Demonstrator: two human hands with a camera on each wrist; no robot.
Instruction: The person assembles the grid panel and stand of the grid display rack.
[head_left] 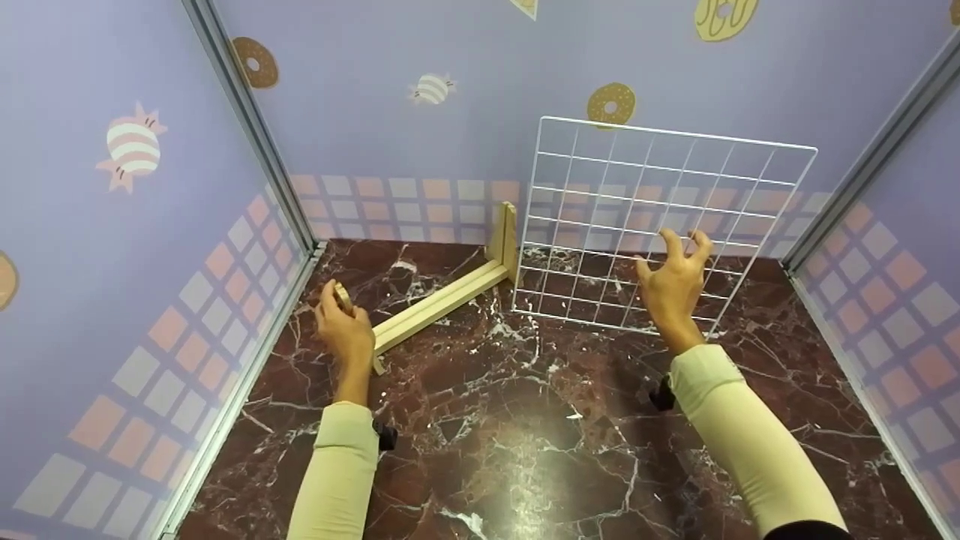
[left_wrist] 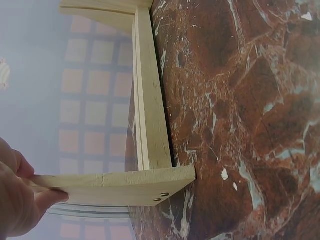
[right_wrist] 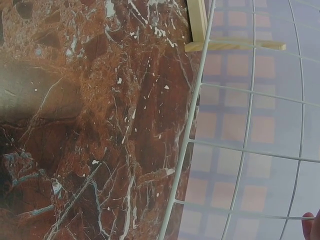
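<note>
A pale wooden stand, with a long bar between two upright end boards, rests on the floor left of centre. At its near end, my left hand pinches the top of the end board between thumb and fingers. Two dark screw holes show low on that board in the left wrist view. My right hand holds a white wire grid panel by its wires, fingers bent at the mesh. The panel stands tilted, its lower left corner close to the stand's far end board. Most of the right hand is outside the right wrist view.
Dark red marble-patterned flooring spreads under everything. Purple walls printed with sweets and checks close in the back and both sides. Grey metal strips run along the corners and wall bases.
</note>
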